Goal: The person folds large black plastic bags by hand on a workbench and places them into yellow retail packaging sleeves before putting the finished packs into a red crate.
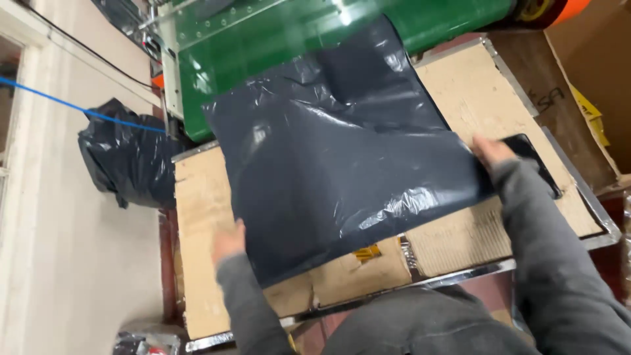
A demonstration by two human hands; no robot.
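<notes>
Grey sleeves come in from the near edge, and both hands are on a big dark plastic bag [342,164] lying flat across the cardboard-covered table [204,217]: left hand [228,242] pinching its near left corner, right hand [493,152] gripping the right edge, fingers mostly hidden. Arms are spread wide with elbows bent and wrists low, so the sheet looks stretched between them. My guess is the thin film could slip out or snag on the metal rim [473,273] or the green machine [276,46] at the far side, since it's slick and crinkled
</notes>
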